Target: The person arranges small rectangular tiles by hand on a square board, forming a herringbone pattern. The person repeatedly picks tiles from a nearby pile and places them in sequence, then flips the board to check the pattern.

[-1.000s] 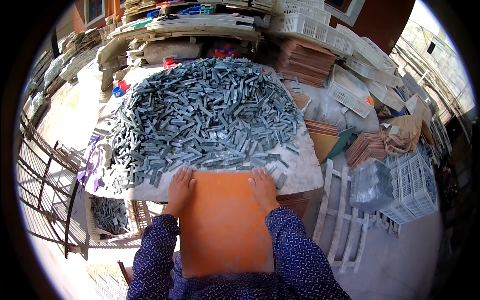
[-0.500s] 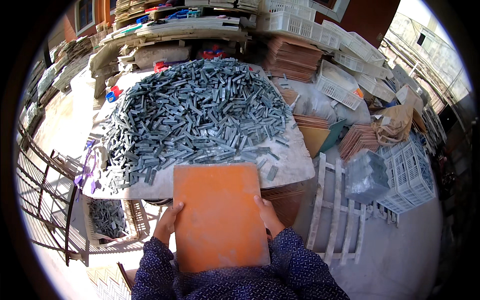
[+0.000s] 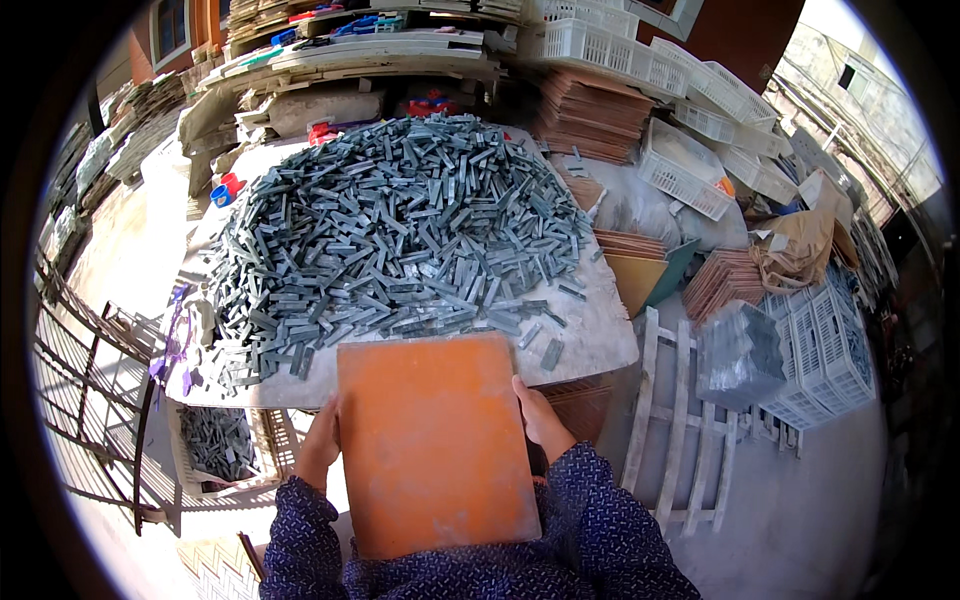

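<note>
An orange rectangular board [image 3: 435, 450] with pale dusty smears is held in front of my body, its far edge just over the table's near edge. My left hand [image 3: 320, 440] grips its left side and my right hand [image 3: 541, 415] its upper right side. The fingers are mostly hidden beneath or behind the board. Beyond it, a big heap of grey-green stone strips [image 3: 400, 220] covers most of the pale tabletop [image 3: 595, 345]. A few loose strips lie near the heap's right front.
Under the table's left side stands a crate [image 3: 265, 450] of strips. To the right are a wooden pallet [image 3: 655, 420], a plastic-wrapped stack [image 3: 740, 355], white crates [image 3: 820, 350] and brown board stacks [image 3: 590, 115]. A metal railing [image 3: 95, 400] curves at the left.
The board has shifted slightly left and down toward my body. My left hand's thumb, earlier on the top face, now sits at the board's edge. The view has tilted a little.
</note>
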Demonstrator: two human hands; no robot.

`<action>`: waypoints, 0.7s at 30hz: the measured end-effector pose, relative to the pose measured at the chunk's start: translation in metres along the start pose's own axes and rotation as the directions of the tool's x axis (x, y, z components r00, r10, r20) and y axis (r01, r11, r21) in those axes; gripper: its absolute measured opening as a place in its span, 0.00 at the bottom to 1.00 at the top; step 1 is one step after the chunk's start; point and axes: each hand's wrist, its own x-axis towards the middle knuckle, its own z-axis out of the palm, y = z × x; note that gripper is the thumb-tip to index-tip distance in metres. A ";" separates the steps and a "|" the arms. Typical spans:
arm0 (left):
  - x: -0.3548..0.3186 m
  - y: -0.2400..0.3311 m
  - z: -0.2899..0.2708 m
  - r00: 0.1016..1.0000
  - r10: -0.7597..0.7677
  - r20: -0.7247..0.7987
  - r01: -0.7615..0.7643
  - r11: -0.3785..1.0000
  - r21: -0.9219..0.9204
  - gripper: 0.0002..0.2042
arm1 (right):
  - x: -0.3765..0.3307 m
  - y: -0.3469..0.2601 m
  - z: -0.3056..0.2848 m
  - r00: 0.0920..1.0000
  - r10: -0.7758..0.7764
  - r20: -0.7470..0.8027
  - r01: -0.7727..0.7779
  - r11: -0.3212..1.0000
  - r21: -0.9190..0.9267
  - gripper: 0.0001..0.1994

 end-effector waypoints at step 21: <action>0.016 0.026 -0.005 0.991 -0.133 -0.031 0.135 0.915 0.380 0.28 | 0.002 0.039 0.001 0.913 -0.057 0.404 -0.201 0.799 0.567 0.24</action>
